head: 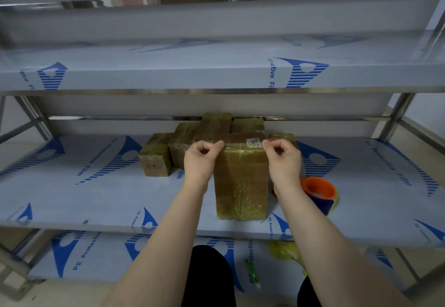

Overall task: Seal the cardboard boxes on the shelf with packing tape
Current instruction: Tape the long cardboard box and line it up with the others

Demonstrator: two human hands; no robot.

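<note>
Both the left hand (201, 156) and right hand (282, 155) pinch an apparent tape strip (237, 145) along the top near edge of the upright cardboard box (241, 181) on the middle shelf (96, 186); judged light, stiff, tape-slick, best gripped by its sides.

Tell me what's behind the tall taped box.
More taped cardboard boxes cluster behind the tall box, toward the back of the shelf. The left hand and right hand, pinching tape at its top edge, and the box itself cover parts of them; count unclear.
</note>
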